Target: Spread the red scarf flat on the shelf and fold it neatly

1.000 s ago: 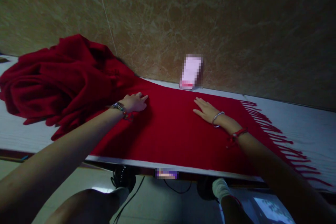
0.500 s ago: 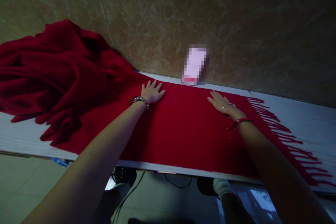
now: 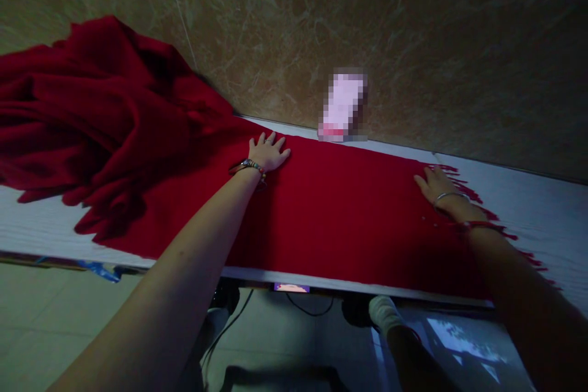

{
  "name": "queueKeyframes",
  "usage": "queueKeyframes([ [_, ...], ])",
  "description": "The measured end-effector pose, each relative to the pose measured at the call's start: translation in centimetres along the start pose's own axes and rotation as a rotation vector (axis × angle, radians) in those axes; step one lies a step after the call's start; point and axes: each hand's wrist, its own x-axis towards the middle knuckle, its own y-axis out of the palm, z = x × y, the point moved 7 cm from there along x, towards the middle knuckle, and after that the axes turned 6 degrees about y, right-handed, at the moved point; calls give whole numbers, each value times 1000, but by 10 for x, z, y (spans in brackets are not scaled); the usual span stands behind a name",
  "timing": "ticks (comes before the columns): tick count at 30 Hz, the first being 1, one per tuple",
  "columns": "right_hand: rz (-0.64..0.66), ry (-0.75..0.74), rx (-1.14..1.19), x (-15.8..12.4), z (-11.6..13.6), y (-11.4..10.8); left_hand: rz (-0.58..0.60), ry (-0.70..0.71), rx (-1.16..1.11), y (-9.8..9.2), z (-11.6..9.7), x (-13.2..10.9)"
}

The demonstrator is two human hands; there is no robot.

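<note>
A long red scarf (image 3: 340,208) lies flat across a white table (image 3: 542,208), its fringe at the right end and the rest bunched in a heap (image 3: 92,122) at the left. My left hand (image 3: 267,152) lies flat on the scarf near its far edge, fingers spread, a beaded bracelet on the wrist. My right hand (image 3: 435,185) rests palm down on the scarf's right end, just beside the fringe, fingers stretched out; a silver bangle and a red cord sit on that wrist.
A small pink, blurred-out object (image 3: 343,105) leans against the marbled wall (image 3: 413,43) behind the table. Below the table edge are cables, a dark shoe, my socked foot (image 3: 386,318) and a tiled floor.
My right hand has slid rightward along the scarf to the fringed end. My left hand stayed near the far edge, shifting only slightly.
</note>
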Motion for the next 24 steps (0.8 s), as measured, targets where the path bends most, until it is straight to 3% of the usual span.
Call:
queueKeyframes([
  [4, 19, -45, -11, -46, 37, -24, -147, 60, -26, -10, -4, -8],
  [8, 108, -196, 102, -99, 99, -49, -369, 92, -61, -35, -13, -27],
  [12, 236, -333, 190, -142, 168, -46, -273, 36, -113, -44, -22, -58],
  [16, 331, -358, 144, -163, 213, -19, -75, 58, -78, -27, -34, -104],
  [18, 351, -352, 98, -167, 220, -8, 31, 29, -38, -11, -31, -125],
  [20, 349, -322, 51, -168, 211, -3, 63, 32, 26, -1, -27, -137],
  [24, 305, -133, -44, -161, 146, -1, 71, 59, 61, 5, -20, -143],
])
